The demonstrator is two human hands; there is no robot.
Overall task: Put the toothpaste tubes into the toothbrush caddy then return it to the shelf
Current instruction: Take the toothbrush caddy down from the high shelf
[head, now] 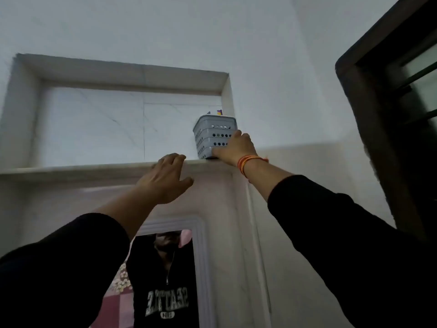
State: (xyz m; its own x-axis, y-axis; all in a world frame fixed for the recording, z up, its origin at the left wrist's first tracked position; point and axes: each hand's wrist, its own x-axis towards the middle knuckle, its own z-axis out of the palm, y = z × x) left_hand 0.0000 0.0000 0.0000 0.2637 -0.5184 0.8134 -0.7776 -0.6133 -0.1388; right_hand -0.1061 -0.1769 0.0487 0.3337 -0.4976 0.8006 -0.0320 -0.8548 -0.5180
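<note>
A grey perforated toothbrush caddy [212, 134] stands upright at the right end of a high marble shelf [82, 168] set in a wall niche. The tips of toothpaste tubes [219, 112] poke just above its rim; the rest of them is hidden inside. My right hand [236, 149] grips the caddy's lower right side, with an orange thread band on the wrist. My left hand [166, 177] rests with spread fingers on the shelf's front edge, left of the caddy and apart from it, holding nothing.
The niche has a white marble back and frame. Below the shelf hangs a mirror [165, 275] with a white frame, reflecting a person in a black top. A dark window frame [378, 114] stands on the right wall.
</note>
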